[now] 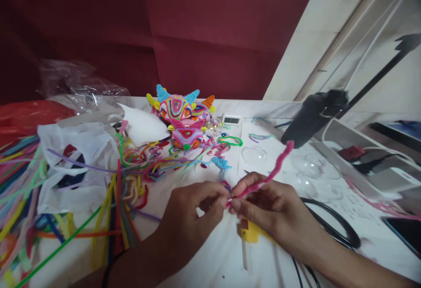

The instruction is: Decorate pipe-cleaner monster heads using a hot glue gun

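Note:
A pink pipe cleaner (pixel 268 176) is pinched by both hands in the middle of the view, and its free end sticks up to the right. My left hand (pixel 197 211) closes thumb and forefinger on its lower end. Right beside it, my right hand (pixel 268 202) grips the same pipe cleaner between thumb and fingers. The exact spot where the fingertips meet is partly hidden. Under my right hand lies a yellow object (pixel 250 231), mostly covered. Behind the hands sit colourful animal heads made of pipe cleaners, one with blue horns (pixel 177 107) and a pink-horned one (pixel 187 136).
Loose pipe cleaners (pixel 19 183) and a white plastic bag (pixel 79 169) fill the left side. Clear plastic domes (pixel 255 155), a black cable (pixel 342 224), a black stand (pixel 312 112) and a phone (pixel 403 235) occupy the right. A small digital display (pixel 232 120) stands at the back.

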Demonstrator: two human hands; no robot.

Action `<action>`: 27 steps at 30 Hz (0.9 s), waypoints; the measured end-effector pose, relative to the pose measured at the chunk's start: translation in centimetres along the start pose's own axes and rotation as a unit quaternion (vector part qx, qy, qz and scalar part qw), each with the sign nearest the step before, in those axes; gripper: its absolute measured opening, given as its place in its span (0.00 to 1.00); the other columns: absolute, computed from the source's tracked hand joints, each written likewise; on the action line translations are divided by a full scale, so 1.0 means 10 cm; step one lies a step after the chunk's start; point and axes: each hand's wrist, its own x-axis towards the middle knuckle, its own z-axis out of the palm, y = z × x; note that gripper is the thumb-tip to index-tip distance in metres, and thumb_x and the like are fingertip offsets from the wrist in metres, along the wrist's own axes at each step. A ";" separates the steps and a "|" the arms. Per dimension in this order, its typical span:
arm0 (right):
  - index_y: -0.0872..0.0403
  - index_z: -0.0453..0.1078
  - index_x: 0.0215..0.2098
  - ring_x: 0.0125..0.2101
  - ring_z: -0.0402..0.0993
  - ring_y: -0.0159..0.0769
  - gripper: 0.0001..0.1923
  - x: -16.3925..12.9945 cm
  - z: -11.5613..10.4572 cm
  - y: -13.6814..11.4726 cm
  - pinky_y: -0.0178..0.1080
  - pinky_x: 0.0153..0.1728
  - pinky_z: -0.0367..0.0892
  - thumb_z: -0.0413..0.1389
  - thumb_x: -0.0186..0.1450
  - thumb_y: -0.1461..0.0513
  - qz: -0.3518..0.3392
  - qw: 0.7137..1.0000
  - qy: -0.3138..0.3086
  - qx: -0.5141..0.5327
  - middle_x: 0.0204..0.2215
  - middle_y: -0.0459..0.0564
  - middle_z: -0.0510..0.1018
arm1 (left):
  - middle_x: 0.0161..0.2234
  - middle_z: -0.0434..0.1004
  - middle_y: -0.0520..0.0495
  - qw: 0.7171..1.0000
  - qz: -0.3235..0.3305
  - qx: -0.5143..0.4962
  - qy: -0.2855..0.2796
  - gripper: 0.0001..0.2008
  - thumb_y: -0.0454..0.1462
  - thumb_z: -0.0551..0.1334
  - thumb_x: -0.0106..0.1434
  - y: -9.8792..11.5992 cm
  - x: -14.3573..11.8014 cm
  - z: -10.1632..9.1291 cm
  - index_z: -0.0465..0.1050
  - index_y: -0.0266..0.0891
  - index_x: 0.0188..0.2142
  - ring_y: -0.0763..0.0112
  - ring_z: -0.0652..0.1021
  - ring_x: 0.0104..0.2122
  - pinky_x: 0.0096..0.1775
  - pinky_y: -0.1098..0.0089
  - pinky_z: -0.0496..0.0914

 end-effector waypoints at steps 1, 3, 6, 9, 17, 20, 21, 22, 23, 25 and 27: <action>0.55 0.68 0.32 0.23 0.69 0.27 0.15 -0.01 0.00 0.01 0.29 0.22 0.65 0.67 0.56 0.57 -0.002 1.000 0.001 -0.011 0.24 0.44 0.73 | 0.22 0.75 0.56 1.000 -0.003 -0.004 -0.007 0.07 0.31 0.58 0.60 0.00 0.00 0.00 0.75 0.39 0.30 0.81 0.72 0.22 0.24 0.81 0.63; 0.55 0.68 0.33 0.23 0.68 0.27 0.16 -0.01 0.00 0.01 0.29 0.22 0.65 0.67 0.55 0.57 -0.006 0.999 0.012 -0.031 0.24 0.44 0.72 | 0.21 0.74 0.56 1.000 -0.004 -0.008 -0.011 0.07 0.31 0.59 0.60 -0.01 0.00 0.00 0.76 0.39 0.30 0.81 0.72 0.21 0.24 0.81 0.63; 0.55 0.67 0.33 0.22 0.66 0.26 0.17 0.02 0.03 0.00 0.29 0.21 0.65 0.68 0.54 0.56 -0.002 0.999 0.021 -0.038 0.23 0.43 0.72 | 0.19 0.73 0.57 1.000 -0.017 -0.023 -0.005 0.07 0.31 0.59 0.60 -0.02 0.01 0.00 0.76 0.38 0.29 0.81 0.72 0.20 0.24 0.81 0.63; 0.56 0.67 0.32 0.21 0.65 0.26 0.18 0.06 0.06 -0.03 0.29 0.21 0.64 0.68 0.53 0.56 0.014 1.000 0.007 -0.021 0.22 0.43 0.72 | 0.18 0.73 0.56 0.998 -0.042 -0.045 -0.002 0.07 0.31 0.58 0.60 -0.03 0.01 0.01 0.75 0.38 0.28 0.81 0.73 0.19 0.23 0.82 0.64; 0.55 0.65 0.34 0.26 0.67 0.27 0.17 0.08 0.06 -0.01 0.30 0.26 0.63 0.67 0.55 0.59 0.003 1.000 -0.010 -0.020 0.26 0.44 0.72 | 0.27 0.79 0.53 0.996 0.062 0.071 0.011 0.07 0.29 0.58 0.60 -0.10 -0.01 0.00 0.75 0.38 0.32 0.77 0.76 0.25 0.29 0.78 0.66; 0.55 0.64 0.34 0.27 0.66 0.28 0.17 0.08 0.05 0.01 0.31 0.26 0.62 0.67 0.55 0.58 0.004 1.000 -0.009 -0.029 0.27 0.44 0.72 | 0.26 0.78 0.52 0.987 0.109 0.113 0.015 0.08 0.28 0.57 0.61 -0.10 -0.01 -0.01 0.74 0.37 0.32 0.76 0.76 0.26 0.29 0.77 0.66; 0.55 0.63 0.34 0.27 0.66 0.28 0.17 0.08 0.05 0.01 0.31 0.26 0.62 0.67 0.55 0.58 0.004 1.000 -0.010 -0.029 0.27 0.44 0.72 | 0.26 0.78 0.52 0.985 0.118 0.124 0.014 0.08 0.28 0.56 0.62 -0.10 -0.01 -0.01 0.73 0.37 0.32 0.76 0.76 0.26 0.30 0.77 0.66; 0.54 0.63 0.33 0.27 0.65 0.28 0.18 0.08 0.06 0.00 0.31 0.26 0.61 0.67 0.55 0.58 0.003 1.000 -0.010 -0.029 0.27 0.44 0.71 | 0.26 0.78 0.52 0.983 0.126 0.132 0.011 0.08 0.28 0.56 0.62 -0.10 -0.01 -0.01 0.73 0.37 0.32 0.76 0.76 0.26 0.30 0.76 0.66; 0.54 0.62 0.33 0.26 0.65 0.28 0.18 0.08 0.06 0.00 0.31 0.25 0.61 0.67 0.55 0.58 0.002 1.000 -0.010 -0.029 0.27 0.44 0.70 | 0.27 0.78 0.51 0.982 0.130 0.138 0.007 0.08 0.29 0.56 0.63 -0.10 -0.02 -0.01 0.73 0.36 0.32 0.75 0.76 0.26 0.30 0.76 0.66; 0.54 0.61 0.33 0.26 0.64 0.28 0.19 0.09 0.06 -0.01 0.31 0.25 0.60 0.67 0.55 0.58 0.000 1.000 -0.008 -0.026 0.26 0.43 0.69 | 0.27 0.77 0.51 0.981 0.134 0.144 -0.003 0.08 0.29 0.55 0.64 -0.10 -0.02 -0.01 0.72 0.37 0.33 0.75 0.76 0.26 0.30 0.76 0.65; 0.53 0.60 0.33 0.26 0.63 0.27 0.19 0.08 0.06 -0.01 0.31 0.25 0.60 0.67 0.55 0.58 -0.005 1.000 -0.007 -0.020 0.26 0.42 0.68 | 0.27 0.77 0.51 0.979 0.139 0.149 -0.011 0.08 0.29 0.55 0.65 -0.11 -0.03 -0.01 0.72 0.37 0.33 0.75 0.76 0.27 0.30 0.75 0.65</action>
